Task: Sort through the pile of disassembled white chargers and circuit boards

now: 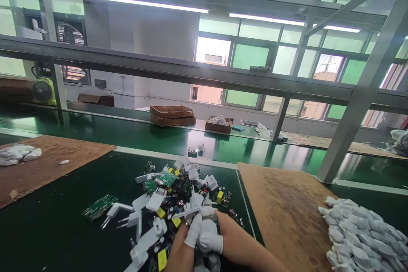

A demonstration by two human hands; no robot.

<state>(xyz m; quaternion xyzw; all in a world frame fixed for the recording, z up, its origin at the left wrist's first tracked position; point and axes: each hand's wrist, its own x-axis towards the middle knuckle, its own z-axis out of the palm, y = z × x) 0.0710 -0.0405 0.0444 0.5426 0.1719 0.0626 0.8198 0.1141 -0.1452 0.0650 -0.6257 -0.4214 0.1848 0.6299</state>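
My left hand (194, 231) and my right hand (212, 240) meet low in the middle, both with white coverings on the fingers. Their fingers are closed around a white plastic charger part (190, 212), whose thin flat edge sticks out to the left. The fingers hide most of it. Right in front lies a heap of charger parts: white plug housings (156, 199), green circuit boards (165, 178) and components with yellow blocks (162, 259). A separate circuit board (100, 206) and a white plug piece with pins (116, 211) lie at the heap's left.
A brown board (283, 204) lies at right, beside a pile of white wrapped pieces (363, 233). Another brown board (60, 159) with white pieces is at left. Across the green belt (127, 129) stand brown trays (172, 114). A metal frame post (357, 106) rises at right.
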